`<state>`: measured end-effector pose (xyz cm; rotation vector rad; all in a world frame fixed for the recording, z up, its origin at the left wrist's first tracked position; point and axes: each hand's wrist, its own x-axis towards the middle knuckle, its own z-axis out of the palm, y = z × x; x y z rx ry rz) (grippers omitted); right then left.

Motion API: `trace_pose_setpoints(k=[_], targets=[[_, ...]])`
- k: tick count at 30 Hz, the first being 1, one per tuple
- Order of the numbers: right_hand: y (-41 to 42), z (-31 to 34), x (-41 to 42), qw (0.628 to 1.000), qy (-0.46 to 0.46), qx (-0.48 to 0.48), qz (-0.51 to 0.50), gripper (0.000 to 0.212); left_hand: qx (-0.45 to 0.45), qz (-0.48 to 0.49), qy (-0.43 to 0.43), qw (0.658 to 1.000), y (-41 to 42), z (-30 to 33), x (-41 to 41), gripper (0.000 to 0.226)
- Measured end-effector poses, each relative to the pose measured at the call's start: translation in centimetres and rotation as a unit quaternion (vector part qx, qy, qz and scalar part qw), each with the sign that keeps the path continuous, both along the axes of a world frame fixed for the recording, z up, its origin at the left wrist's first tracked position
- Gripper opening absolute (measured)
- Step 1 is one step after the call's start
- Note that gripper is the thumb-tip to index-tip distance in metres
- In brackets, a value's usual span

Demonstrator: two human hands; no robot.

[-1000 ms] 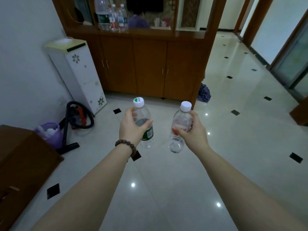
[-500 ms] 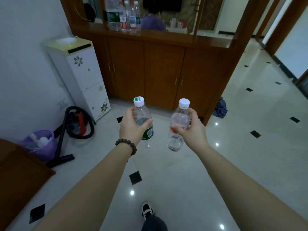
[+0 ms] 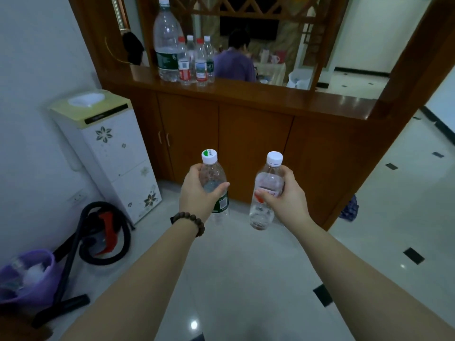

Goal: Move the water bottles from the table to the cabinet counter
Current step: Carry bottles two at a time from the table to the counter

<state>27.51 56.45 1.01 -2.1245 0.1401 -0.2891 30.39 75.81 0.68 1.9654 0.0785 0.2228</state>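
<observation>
Left hand (image 3: 197, 193) wrapped round green-label bottle (image 3: 214, 185), right hand (image 3: 283, 198) round red-label bottle (image 3: 266, 193); both upright, capped, almost empty, above the floor. Farther off, on cabinet counter (image 3: 270, 94): big jug (image 3: 166, 43) and four small bottles (image 3: 195, 61), contents unclear.

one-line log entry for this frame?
phase: carry | left hand: green-label bottle | right hand: red-label bottle | cabinet counter: ahead, not reached

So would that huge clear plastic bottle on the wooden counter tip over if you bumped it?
Probably fairly easily: the huge clear plastic bottle looks tall, narrow and mostly empty, so likely light. Four small bottles crowded beside it might topple too.
</observation>
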Motion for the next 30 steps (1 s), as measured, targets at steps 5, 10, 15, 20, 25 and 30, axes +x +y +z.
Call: trace_pose_setpoints(k=[5, 10, 15, 20, 25, 30], targets=[[-2.4, -0.4, 11.1, 1.0, -0.013, 0.0, 0.024, 0.076, 0.005, 0.006, -0.029, 1.0, -2.3, -0.3, 10.7, 0.068], [-5.8, 0.9, 23.1, 0.999, -0.022, 0.012, 0.042, 0.078, 0.001, 0.023, -0.056, 0.998, -5.4, 1.1, 22.3, 0.065], [-8.4, 4.1, 34.0, 0.997, -0.025, 0.01, 0.065, 0.082, 0.015, 0.039, -0.094, 0.995, -7.9, 4.6, 32.9, 0.06], [-9.5, 6.8, 43.2, 0.995, -0.048, 0.016, 0.088, 0.08, 0.024, 0.045, -0.134, 0.99, -8.9, 7.0, 41.5, 0.057], [-9.9, 8.4, 51.4, 0.993, -0.074, 0.017, 0.087, 0.078, 0.031, 0.053, -0.166, 0.984, -9.0, 8.1, 50.4, 0.059], [-9.7, 9.6, 59.8, 0.993, -0.102, 0.025, 0.062, 0.075, 0.044, 0.046, -0.184, 0.981, -8.2, 9.0, 59.4, 0.072]])
